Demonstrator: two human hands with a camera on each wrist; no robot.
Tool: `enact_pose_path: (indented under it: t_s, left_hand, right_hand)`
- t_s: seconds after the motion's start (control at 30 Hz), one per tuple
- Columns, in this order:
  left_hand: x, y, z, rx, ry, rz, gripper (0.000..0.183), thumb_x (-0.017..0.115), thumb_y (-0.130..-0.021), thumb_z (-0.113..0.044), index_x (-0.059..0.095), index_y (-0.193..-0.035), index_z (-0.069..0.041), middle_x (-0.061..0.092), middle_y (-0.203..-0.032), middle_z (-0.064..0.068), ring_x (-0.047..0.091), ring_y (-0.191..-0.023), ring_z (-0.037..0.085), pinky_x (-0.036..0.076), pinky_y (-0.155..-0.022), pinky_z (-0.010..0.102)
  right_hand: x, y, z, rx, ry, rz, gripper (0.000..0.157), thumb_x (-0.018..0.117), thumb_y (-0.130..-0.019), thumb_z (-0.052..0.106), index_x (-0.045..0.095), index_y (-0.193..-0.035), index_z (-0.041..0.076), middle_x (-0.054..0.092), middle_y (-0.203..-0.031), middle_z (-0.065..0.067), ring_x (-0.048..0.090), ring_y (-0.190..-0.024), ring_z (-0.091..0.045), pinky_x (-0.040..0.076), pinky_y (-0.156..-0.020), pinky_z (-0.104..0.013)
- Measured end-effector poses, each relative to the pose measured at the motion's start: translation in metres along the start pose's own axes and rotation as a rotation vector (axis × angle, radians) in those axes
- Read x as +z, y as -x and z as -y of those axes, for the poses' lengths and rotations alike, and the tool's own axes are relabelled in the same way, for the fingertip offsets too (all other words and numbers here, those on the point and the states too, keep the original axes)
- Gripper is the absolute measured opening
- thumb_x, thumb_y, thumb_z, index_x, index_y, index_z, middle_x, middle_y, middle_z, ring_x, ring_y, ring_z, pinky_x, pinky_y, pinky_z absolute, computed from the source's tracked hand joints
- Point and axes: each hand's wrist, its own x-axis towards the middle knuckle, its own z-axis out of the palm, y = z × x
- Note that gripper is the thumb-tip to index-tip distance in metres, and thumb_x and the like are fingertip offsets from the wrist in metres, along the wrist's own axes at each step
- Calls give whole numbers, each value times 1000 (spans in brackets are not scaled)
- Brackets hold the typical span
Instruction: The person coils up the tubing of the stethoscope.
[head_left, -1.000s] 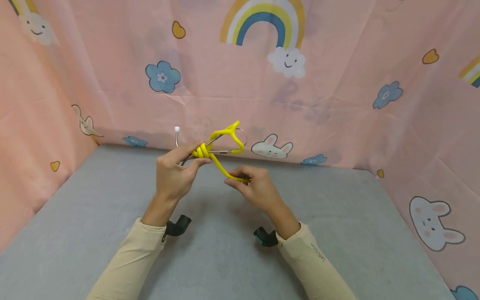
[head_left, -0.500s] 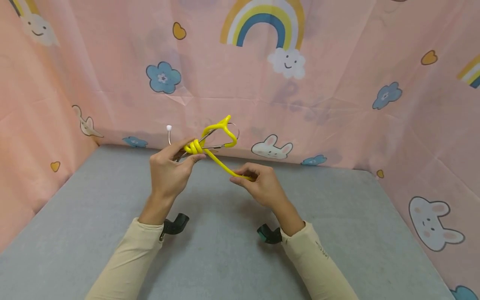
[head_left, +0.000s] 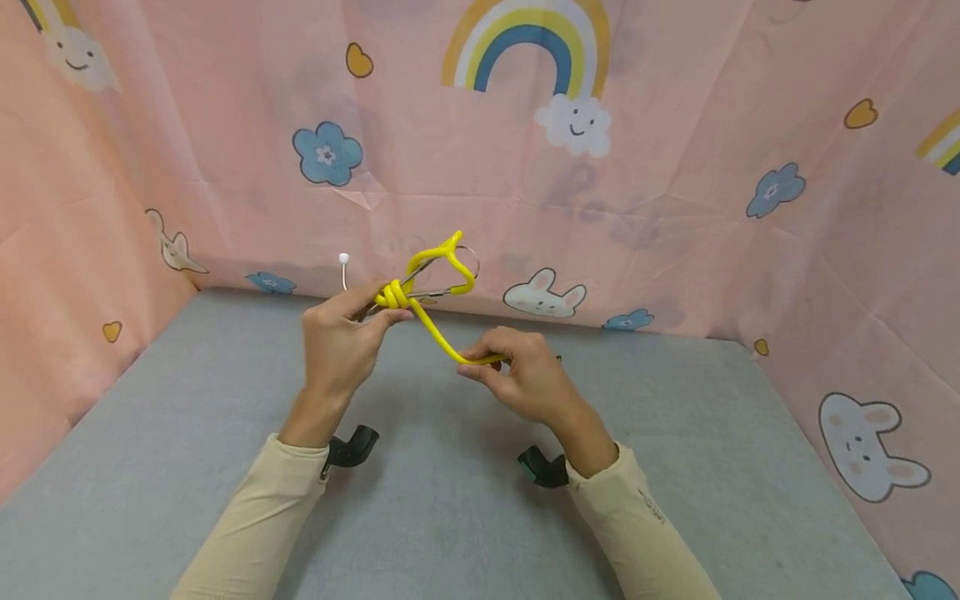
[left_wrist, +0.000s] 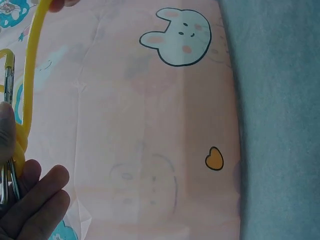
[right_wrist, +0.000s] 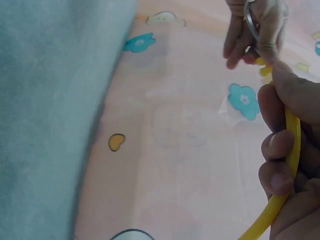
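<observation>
A stethoscope with yellow tubing (head_left: 452, 247) and metal ear tubes (head_left: 429, 293) is held up above the table. Several turns of tubing, the coils (head_left: 393, 294), wrap around the ear tubes. My left hand (head_left: 337, 346) pinches the ear tubes and coils between thumb and fingers. One white ear tip (head_left: 343, 259) sticks up behind it. My right hand (head_left: 528, 379) grips the free length of tubing, which sags between the hands. In the right wrist view, fingers (right_wrist: 280, 145) curl round the tubing (right_wrist: 260, 220). The chest piece is mostly hidden; a small dark bit shows beyond the right hand.
A grey table (head_left: 450, 517) lies below both hands. Behind and beside it hangs a pink curtain (head_left: 645, 158) printed with rainbows, flowers and rabbits. Black wrist mounts (head_left: 352, 447) stick out from both sleeves.
Both hands have shifted slightly: the left to the left with the coils, the right to the right. The tubing between them drew straight half a second ago and now sags again.
</observation>
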Motion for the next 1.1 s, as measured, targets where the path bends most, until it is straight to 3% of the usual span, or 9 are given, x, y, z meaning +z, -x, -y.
enact_pose_path:
  t_s: [0.17,0.37,0.6,0.93,1.1]
  left_hand:
    - [2,1,2,63,-64,25,42,89,-64,-13,78,-102,-1,77,-94,16,76,-90,29,61,-82,37]
    - [6,7,-2,111,-186,91,43,89,-68,-19,77,-106,-2,77,-94,14,75,-85,30,61,-74,43]
    - [15,17,-10,181,-352,207,40,86,-74,-22,75,-109,-5,68,-84,13,62,-56,24,52,-47,35]
    - [28,38,-19,383,-469,386,35,88,-73,-22,71,-101,-9,64,-83,6,63,-57,18,53,-47,29]
    - [29,42,-22,521,-444,455,35,87,-75,-21,66,-98,-7,63,-82,6,61,-57,17,54,-50,27]
  right_hand:
    - [-5,1,6,-64,66,2,13,82,-81,10,76,-93,11,71,-83,1,56,-70,-7,48,-61,-22]
    - [-8,3,14,-138,142,-29,14,82,-80,9,74,-91,10,69,-84,0,59,-74,-9,53,-62,-27]
    - [-10,3,18,-216,245,-116,13,82,-79,5,70,-85,8,67,-82,-3,59,-74,-12,53,-64,-25]
    - [-17,4,10,-215,327,-242,12,81,-80,3,70,-84,5,67,-81,-5,54,-71,-14,47,-61,-25]
    - [-22,4,5,-197,310,-246,11,80,-81,3,70,-83,6,68,-82,-5,55,-71,-14,48,-62,-25]
